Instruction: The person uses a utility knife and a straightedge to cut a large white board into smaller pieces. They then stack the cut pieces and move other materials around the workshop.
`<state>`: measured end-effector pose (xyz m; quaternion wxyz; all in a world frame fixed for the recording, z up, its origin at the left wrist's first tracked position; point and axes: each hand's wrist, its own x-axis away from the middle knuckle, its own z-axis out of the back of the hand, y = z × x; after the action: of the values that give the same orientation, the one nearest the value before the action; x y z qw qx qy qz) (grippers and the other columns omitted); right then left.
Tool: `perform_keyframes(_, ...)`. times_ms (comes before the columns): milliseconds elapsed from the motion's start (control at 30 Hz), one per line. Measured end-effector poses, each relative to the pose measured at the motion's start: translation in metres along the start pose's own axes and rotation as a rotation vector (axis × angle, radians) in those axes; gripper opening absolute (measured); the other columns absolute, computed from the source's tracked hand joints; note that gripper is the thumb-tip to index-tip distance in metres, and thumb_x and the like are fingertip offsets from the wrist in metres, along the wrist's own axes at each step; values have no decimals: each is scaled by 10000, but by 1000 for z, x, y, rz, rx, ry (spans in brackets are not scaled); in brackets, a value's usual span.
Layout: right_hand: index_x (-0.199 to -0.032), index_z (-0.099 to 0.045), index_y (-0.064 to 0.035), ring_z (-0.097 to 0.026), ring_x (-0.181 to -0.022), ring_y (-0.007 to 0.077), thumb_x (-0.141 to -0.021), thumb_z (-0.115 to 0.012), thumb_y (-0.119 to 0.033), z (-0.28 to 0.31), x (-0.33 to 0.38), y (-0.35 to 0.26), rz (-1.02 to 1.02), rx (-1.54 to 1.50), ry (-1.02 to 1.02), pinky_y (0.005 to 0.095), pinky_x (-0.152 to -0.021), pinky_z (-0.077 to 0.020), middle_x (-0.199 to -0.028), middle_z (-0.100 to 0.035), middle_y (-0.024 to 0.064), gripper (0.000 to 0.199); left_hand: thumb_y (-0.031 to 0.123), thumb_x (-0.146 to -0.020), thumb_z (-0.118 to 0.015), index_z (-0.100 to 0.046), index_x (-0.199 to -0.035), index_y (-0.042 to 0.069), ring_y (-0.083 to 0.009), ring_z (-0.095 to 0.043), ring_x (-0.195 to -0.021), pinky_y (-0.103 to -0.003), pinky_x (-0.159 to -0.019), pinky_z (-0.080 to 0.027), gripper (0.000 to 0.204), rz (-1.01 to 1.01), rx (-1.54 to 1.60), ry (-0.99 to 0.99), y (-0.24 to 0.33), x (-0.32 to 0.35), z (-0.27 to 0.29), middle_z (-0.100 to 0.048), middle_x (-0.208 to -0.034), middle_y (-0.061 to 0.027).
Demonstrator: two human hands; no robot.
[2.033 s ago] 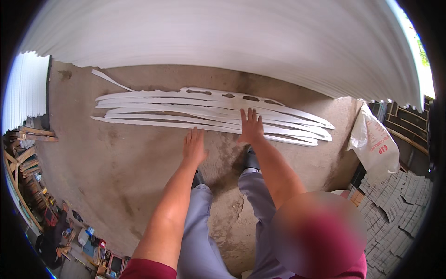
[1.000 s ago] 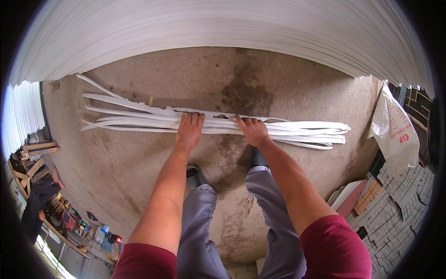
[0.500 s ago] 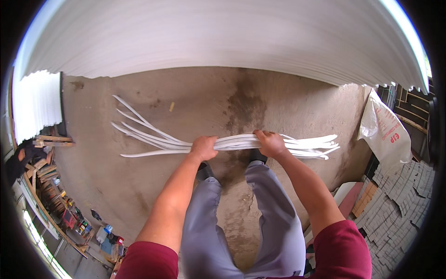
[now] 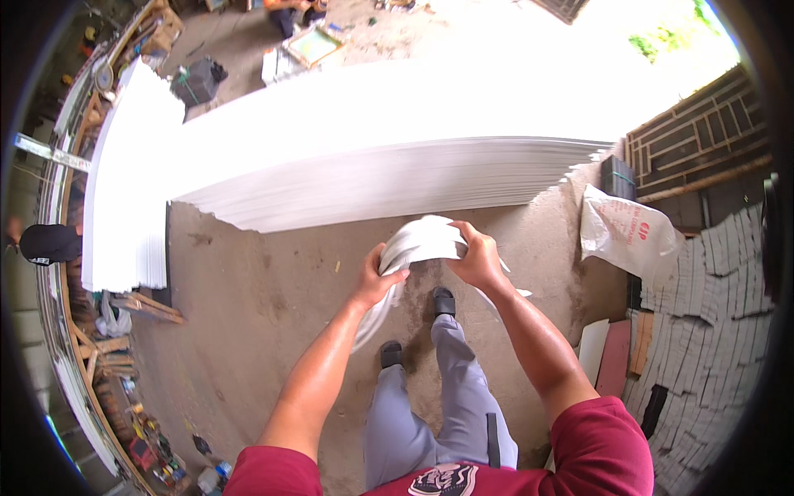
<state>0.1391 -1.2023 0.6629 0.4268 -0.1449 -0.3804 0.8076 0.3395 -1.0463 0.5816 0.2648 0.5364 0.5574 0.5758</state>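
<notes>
A bundle of long thin white strips point(image 4: 418, 242) is lifted off the concrete floor point(image 4: 248, 314) and bends into an arch in front of me. My left hand point(image 4: 376, 279) grips the bundle on its left side, where the strips droop down toward my left foot. My right hand point(image 4: 475, 256) grips it on the right, and the strip ends hang behind that forearm. Both hands are held at about waist height above my dark shoes.
A large stack of white sheets point(image 4: 397, 157) lies just beyond the hands, with a second stack point(image 4: 124, 182) at the left. A white sack point(image 4: 624, 231) sits at the right by stacked grey tiles point(image 4: 711, 331). Another person in black point(image 4: 50, 244) stands far left.
The strips lay spread on the floor under my hands. I gathered them into one bundle, then lifted it up; it now bends between both hands and the view has tilted up.
</notes>
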Motion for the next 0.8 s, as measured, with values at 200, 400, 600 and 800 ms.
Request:
perform_keyframes(200, -1272, -652, 20, -678, -1080, 171, -738, -733, -10, 37, 47, -141, 6, -527, 250, 339, -984, -537, -1136, -742, 85, 541, 199, -682, -945, -529, -1493, 103, -213, -556, -1287, -431, -1141, -429, 917, -208, 194, -114, 164, 87, -53, -612, -1326, -33)
perform_keyframes(400, -1232, -661, 16, -696, -1048, 178, -799, -808, -109, 88, 103, -198, 78, -741, 374, 343, -919, -554, -1113, -746, 116, 474, 337, -536, -1048, -254, -1655, 147, -244, -363, -1474, -420, -1223, -300, 1385, -381, 191, -451, 213, 135, -88, -434, -1550, -40)
perform_keyframes(600, -1120, -648, -12, -689, -1018, 224, -799, -875, -284, 123, 151, -241, 112, -641, 672, 377, -895, -553, -1071, -716, 119, 478, 194, -593, -943, -360, -1544, 119, -209, -493, -1295, -376, -1077, -456, 1118, -350, 40, -480, 254, 167, -133, -504, -1384, -56)
perform_keyframes(800, -1125, -634, -4, -584, -1119, 392, -760, -827, -389, 192, 187, -222, 0, -127, 766, 474, -978, -489, -1140, -637, 221, 565, 129, -612, -887, -623, -1281, 56, -150, -637, -1023, -320, -897, -551, 724, -360, 38, -487, 258, 167, -206, -649, -1135, -6)
